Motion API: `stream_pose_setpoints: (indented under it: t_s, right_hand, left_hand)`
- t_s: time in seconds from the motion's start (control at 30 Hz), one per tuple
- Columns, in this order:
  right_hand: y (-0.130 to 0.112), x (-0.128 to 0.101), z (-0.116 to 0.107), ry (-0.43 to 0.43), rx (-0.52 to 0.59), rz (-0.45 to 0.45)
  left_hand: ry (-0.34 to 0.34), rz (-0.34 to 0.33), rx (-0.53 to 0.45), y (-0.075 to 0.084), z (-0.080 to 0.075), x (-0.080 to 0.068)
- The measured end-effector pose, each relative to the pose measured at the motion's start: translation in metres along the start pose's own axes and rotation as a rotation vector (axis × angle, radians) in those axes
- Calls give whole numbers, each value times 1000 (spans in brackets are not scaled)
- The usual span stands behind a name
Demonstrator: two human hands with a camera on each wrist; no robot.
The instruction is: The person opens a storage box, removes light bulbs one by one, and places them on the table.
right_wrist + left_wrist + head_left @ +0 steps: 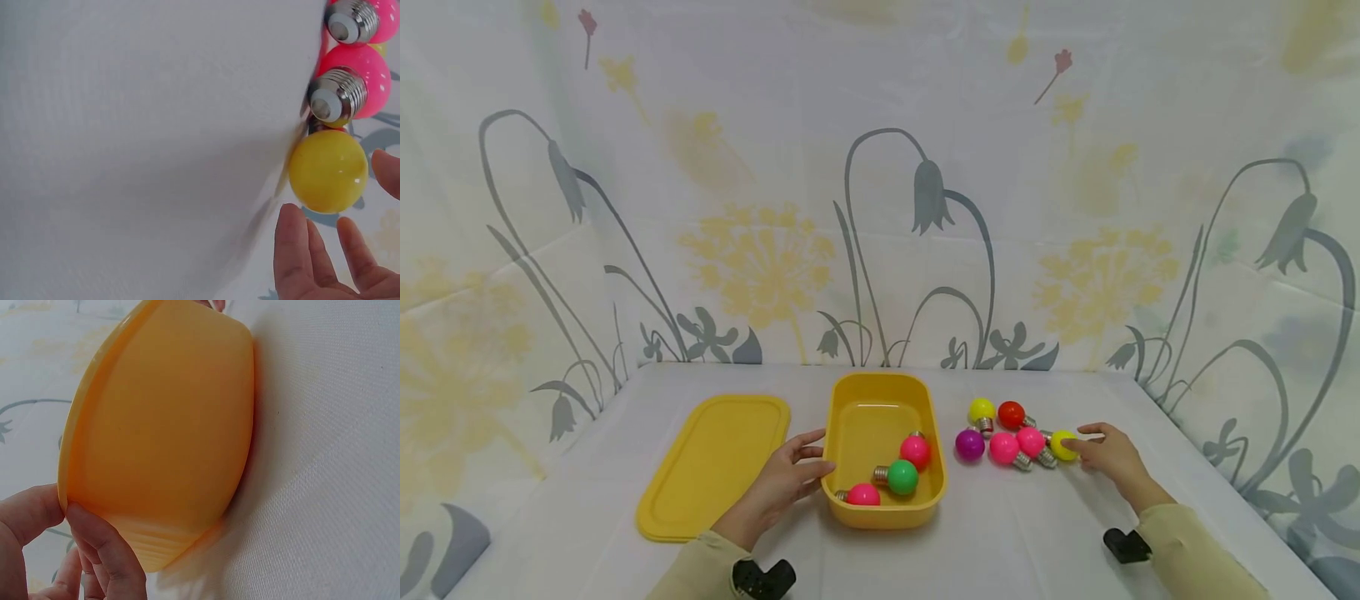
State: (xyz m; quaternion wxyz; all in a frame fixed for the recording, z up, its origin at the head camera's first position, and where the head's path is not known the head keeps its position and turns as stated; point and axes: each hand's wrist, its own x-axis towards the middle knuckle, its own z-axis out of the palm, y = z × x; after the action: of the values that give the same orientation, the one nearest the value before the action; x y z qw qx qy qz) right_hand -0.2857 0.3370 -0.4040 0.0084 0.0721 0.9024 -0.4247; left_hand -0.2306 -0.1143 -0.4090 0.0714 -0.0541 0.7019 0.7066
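Observation:
At the middle of the table stands a yellow plastic box (887, 518). My left hand (786, 479) pinches its left rim between thumb and fingers, as the left wrist view shows at the yellow box's edge (156, 425). Inside lie two pink bulbs (915, 451) and a green bulb (903, 477). My right hand (1108, 454) is beside a yellow light bulb (328, 172) at the right end of a group of bulbs. Its fingers (291, 250) are spread around the bulb without gripping it; in the right wrist view a small gap shows between them.
Right of the box lie a purple bulb (970, 446), a red bulb (1011, 415), another yellow bulb (981, 410) and two pink bulbs (1003, 447). A flat yellow lid (715, 462) lies on the white table to the left. A flower-patterned cloth (880, 275) hangs behind.

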Motion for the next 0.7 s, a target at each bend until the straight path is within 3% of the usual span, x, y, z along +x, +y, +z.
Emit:
stream_pose_setpoints:
  t_s: [0.43,0.7]
  right_hand:
    - [-25,-3,-16,5,-4,-63]
    - [-47,-2,-14,-1,9,-83]
  left_hand:
    - [-3,7,15,-2,-1,1]
    - [-3,6,19,-3,-1,2]
